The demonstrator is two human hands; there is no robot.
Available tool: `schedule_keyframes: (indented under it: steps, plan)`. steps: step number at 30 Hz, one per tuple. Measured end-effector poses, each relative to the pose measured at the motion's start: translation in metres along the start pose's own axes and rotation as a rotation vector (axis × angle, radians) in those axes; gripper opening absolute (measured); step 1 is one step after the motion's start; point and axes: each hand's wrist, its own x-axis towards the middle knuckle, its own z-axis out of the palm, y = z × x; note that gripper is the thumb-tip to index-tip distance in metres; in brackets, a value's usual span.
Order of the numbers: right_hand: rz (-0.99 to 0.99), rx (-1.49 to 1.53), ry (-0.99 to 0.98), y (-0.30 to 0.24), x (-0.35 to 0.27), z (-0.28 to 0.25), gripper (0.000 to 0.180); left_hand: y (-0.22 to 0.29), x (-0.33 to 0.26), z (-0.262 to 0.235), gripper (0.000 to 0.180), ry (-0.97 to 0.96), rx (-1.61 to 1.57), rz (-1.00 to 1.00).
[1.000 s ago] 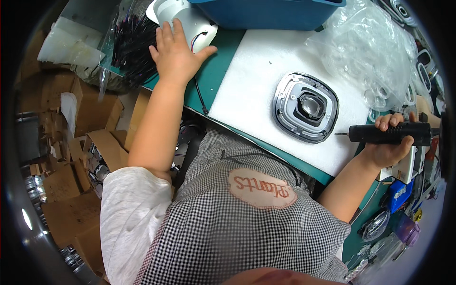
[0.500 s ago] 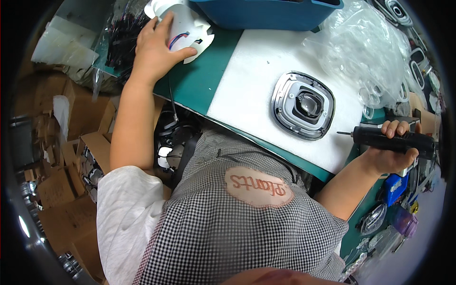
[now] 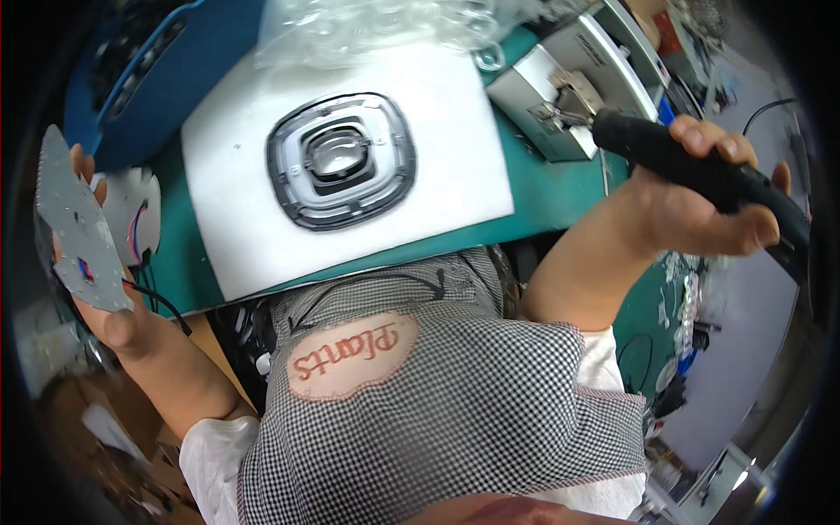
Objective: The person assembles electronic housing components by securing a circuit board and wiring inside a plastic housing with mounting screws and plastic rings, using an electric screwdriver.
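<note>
My left hand (image 3: 118, 324), at the far left, is closed round a flat white circuit board (image 3: 83, 227) with small parts and red and blue wires, held up above the table edge. Beyond it lies another white piece (image 3: 144, 214) with similar wires. My right hand (image 3: 700, 206) grips a black electric screwdriver (image 3: 643, 144), pointing left. The screwdriver's tip is at an open white box (image 3: 542, 122) with small metal parts in it; whether it touches one I cannot tell. A rounded-square black and grey housing (image 3: 284, 166) with a clear lens in its middle lies face up between my hands.
The housing rests on a white foam sheet (image 3: 455, 166) over a green table mat (image 3: 534, 210). At the back left stands a blue bin (image 3: 188, 66) with dark parts. Clear plastic bags (image 3: 350, 31) lie along the back. Cardboard boxes (image 3: 122, 398) stand below at the left.
The view has turned to the right. My left hand, before on white parts on the table, now holds the board raised. My right hand has brought the screwdriver over to the white box.
</note>
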Motion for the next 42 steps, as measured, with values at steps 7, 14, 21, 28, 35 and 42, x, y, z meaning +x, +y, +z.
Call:
schedule_keyframes:
  steps: [7,14,21,28,35,42]
  plan:
    - [-0.122,-0.466,0.092,0.010,-0.003,-0.002,0.058,0.011,0.004,0.064,0.128,-0.068,-0.137,-0.075]
    - [-0.156,-0.428,0.061,0.021,-0.004,-0.008,0.061,0.021,0.008,0.072,0.132,-0.125,-0.113,-0.119]
    - [-0.051,-0.537,0.084,0.017,-0.006,-0.013,0.053,0.018,0.006,0.079,0.126,-0.157,-0.211,-0.149]
    - [0.077,-0.046,0.016,-0.003,-0.008,-0.007,0.063,0.013,0.005,0.086,0.107,-0.201,0.071,-0.157]
    - [0.227,0.221,0.112,-0.026,-0.004,0.015,0.057,0.027,0.004,0.098,0.088,-0.318,0.537,-0.106]
    - [0.184,0.516,0.118,-0.024,-0.009,0.057,0.067,0.087,0.023,0.142,0.049,-0.383,-0.776,-0.632]
